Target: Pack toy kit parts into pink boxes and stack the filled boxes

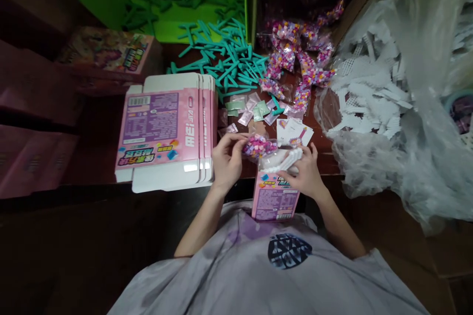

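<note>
A pink box (276, 202) stands against my shirt with its open end facing the table. My left hand (228, 161) pinches a clear bag of pink and purple beads (259, 146) just above that opening. My right hand (305, 170) is closed around a white plastic piece (289, 159) at the mouth of the box, its fingers also against the box's edge. Past my right fingertips lie white printed cards (291, 130). Small pink and green sachets (244, 108) are scattered beyond the bead bag.
Flattened pink boxes (158, 128) are stacked at left, near finished-looking boxes (111, 54). Teal plastic tools (225, 59) spill from a green bin (177, 24). More bead bags (291, 54) lie at the back. A clear sack of white pieces (369, 83) fills the right.
</note>
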### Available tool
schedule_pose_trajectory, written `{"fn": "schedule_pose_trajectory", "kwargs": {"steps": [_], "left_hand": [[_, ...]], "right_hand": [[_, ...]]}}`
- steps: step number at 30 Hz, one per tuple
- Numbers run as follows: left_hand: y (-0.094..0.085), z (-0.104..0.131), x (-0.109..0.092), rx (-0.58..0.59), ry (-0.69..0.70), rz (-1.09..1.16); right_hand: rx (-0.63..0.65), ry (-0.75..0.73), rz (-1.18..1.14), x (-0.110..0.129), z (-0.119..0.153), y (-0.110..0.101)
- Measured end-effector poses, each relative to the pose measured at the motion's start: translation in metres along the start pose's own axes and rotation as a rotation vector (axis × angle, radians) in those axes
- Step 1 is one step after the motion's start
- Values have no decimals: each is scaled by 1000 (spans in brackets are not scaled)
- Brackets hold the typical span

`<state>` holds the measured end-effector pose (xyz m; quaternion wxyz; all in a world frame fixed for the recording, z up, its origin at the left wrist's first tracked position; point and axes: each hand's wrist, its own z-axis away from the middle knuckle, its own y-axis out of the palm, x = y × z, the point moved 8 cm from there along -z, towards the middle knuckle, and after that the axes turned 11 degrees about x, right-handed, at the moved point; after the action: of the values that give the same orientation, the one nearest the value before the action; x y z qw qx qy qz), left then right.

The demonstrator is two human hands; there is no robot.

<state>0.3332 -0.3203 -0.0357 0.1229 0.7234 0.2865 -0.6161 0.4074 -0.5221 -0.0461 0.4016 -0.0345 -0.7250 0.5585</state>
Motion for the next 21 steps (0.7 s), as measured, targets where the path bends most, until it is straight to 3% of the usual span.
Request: {"fn": "schedule_pose_trajectory", "kwargs": {"steps": [4,6,9,11,16,19,21], "left_hand": [[5,3,0,-6,-29,1],[8,0,-1,31,-5,-12],[11,-4,-2,100,41,-40],[13,-5,-2,119,59,-54],[14,-1,-2,98,78,-96],[9,0,-2,106,95,-142],[10,-2,-6,191,137,-158]], "right_hand": [[-324,71,-189,-11,8,-15],[-418,118,-338,-22,11,-16],[-360,137,-379,-26,7,-8],[-325,132,-272,-19,5,-7],[-382,246,41,-6,7,-10],[-443,313,6,-16,14,-13],[-465,262,-92,-24,20,-14]]}}
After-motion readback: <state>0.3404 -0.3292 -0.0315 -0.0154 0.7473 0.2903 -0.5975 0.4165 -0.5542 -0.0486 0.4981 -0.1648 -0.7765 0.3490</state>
